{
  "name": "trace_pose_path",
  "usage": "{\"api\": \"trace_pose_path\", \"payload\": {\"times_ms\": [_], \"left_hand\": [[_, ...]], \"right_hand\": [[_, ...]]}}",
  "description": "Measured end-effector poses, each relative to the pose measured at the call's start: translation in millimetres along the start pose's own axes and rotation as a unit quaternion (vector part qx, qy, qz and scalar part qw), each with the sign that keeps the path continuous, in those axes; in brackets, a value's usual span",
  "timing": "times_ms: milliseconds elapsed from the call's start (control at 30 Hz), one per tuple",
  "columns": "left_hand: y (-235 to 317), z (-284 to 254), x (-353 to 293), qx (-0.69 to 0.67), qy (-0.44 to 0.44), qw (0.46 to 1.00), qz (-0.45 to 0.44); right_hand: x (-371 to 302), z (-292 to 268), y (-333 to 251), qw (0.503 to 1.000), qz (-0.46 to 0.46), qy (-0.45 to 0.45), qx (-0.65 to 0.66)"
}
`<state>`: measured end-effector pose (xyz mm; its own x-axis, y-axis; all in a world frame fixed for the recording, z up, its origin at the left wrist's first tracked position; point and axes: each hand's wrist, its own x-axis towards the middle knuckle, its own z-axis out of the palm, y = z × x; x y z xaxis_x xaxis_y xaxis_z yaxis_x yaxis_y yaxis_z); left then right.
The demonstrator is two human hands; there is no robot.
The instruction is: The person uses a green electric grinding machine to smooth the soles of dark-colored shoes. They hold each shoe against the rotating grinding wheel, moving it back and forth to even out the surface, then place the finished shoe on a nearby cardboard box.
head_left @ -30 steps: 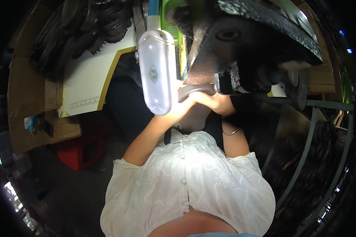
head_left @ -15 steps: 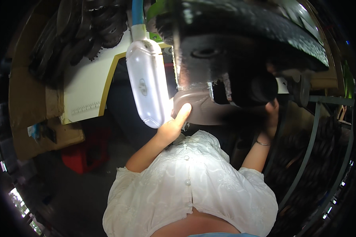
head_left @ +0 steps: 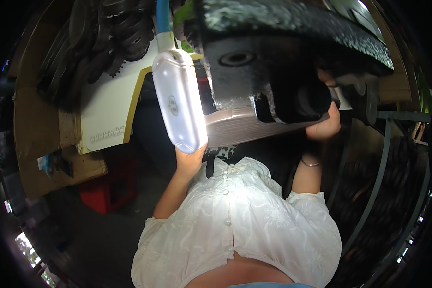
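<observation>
A brown shoe sole point(head_left: 249, 127), streaked by motion blur, spans the gap between my two hands, beneath a black machine head point(head_left: 254, 60). Its right end is gripped by my right hand point(head_left: 324, 126), thumb pointing up beside a round black machine part point(head_left: 317, 98). My left hand point(head_left: 191, 161) is at the sole's left end, its fingers hidden behind a lit white lamp point(head_left: 180, 103); the half-second-old picture shows it pinching the sole. The machine covers the sole's far edge.
Dark soles point(head_left: 101, 38) are heaped at the far left beside a white board with a yellow edge point(head_left: 101, 115). A cardboard box point(head_left: 38, 144) stands at the left, with a red stool point(head_left: 108, 192) below it. To the right is a grey metal rack point(head_left: 381, 168) filled with dark pieces.
The sole has shifted and turned, now showing narrower and more blurred. My left hand has slid behind the lamp; my right hand has come further into view, thumb up.
</observation>
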<state>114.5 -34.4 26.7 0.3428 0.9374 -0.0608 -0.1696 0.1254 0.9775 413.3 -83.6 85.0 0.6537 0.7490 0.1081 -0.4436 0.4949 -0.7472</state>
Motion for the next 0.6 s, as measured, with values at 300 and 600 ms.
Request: {"api": "trace_pose_path", "payload": {"times_ms": [300, 600], "left_hand": [[3.8, -29.4, -15.0, 0.038, 0.067, 0.996, 0.045], [18.0, -107.9, -21.4, 0.095, 0.164, 0.981, 0.026]], "right_hand": [[-4.9, 52.9, 20.0, 0.989, 0.081, -0.023, 0.12], [-68.8, 58.2, 86.7, 0.998, 0.031, -0.05, -0.014]]}}
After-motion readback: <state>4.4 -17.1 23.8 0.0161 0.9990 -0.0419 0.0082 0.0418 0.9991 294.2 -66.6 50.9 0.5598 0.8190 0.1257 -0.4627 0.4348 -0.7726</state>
